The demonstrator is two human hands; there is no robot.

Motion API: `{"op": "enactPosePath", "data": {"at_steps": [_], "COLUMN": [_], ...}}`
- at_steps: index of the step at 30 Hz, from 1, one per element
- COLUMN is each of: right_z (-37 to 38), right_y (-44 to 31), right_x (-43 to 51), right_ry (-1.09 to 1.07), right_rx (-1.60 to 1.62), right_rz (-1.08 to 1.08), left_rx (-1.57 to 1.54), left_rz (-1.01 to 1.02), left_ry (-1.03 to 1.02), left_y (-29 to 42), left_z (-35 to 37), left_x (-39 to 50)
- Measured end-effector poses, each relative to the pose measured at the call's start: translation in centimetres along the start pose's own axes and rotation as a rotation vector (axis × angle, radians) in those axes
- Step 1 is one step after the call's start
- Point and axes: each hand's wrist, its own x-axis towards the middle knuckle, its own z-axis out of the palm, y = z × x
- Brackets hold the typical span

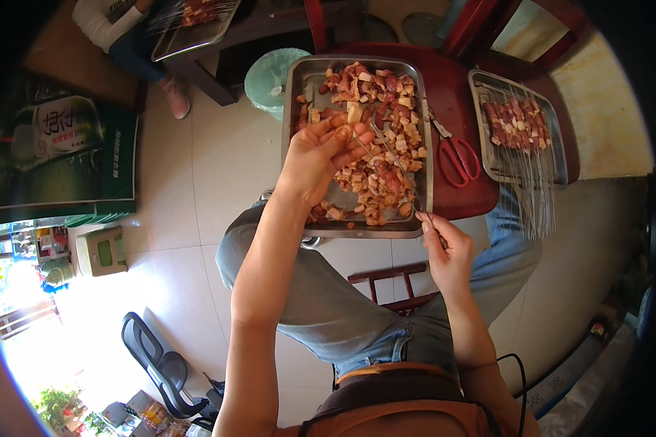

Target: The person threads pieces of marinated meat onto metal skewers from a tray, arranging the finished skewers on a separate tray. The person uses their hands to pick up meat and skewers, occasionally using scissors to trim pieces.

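A metal tray (pixel 428 180) of cut raw meat (pixel 385 177) lies before me, mixing reddish pieces with pale fatty cubes. Over its middle, my left hand (pixel 325 150) pinches a pale cube of meat or fat (pixel 354 112) at the fingertips. My right hand (pixel 447 246), at the tray's near right corner, grips the end of a thin metal skewer (pixel 392 153). The skewer slants across the meat towards my left fingers. A second thin metal length shows beside those fingers; whether it belongs to the same skewer I cannot tell.
Red-handled scissors (pixel 457 161) lie on the red chair seat (pixel 464 205) right of the tray. Further right, a smaller tray (pixel 560 117) holds several loaded skewers (pixel 516 123), their bare ends overhanging. A green bag-lined bin (pixel 270 82) stands left. Another person (pixel 106 27) sits at upper left.
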Motion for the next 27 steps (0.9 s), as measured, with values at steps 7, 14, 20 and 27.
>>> {"op": "enactPosePath", "data": {"at_steps": [7,14,20,27], "right_z": [0.0,-1.3,-3.3,-4.9], "right_y": [0.3,1.0,2.3,2.2], "right_x": [-0.1,1.3,2.5,2.1], "right_ry": [-0.117,-0.138,0.010,0.043], "right_rx": [0.284,0.523,0.429,0.499], "right_rz": [0.249,0.524,0.404,0.413], "left_rx": [-0.064,0.342,1.911,1.974], "left_rz": [-0.118,-0.121,0.242,0.147], "left_ry": [-0.002,-0.178,0.004,0.210], "left_y": [-1.1,-4.9,-3.0,-4.3], "left_z": [0.7,2.2,3.9,4.2], "left_x": [-0.1,0.8,5.4,12.9]}}
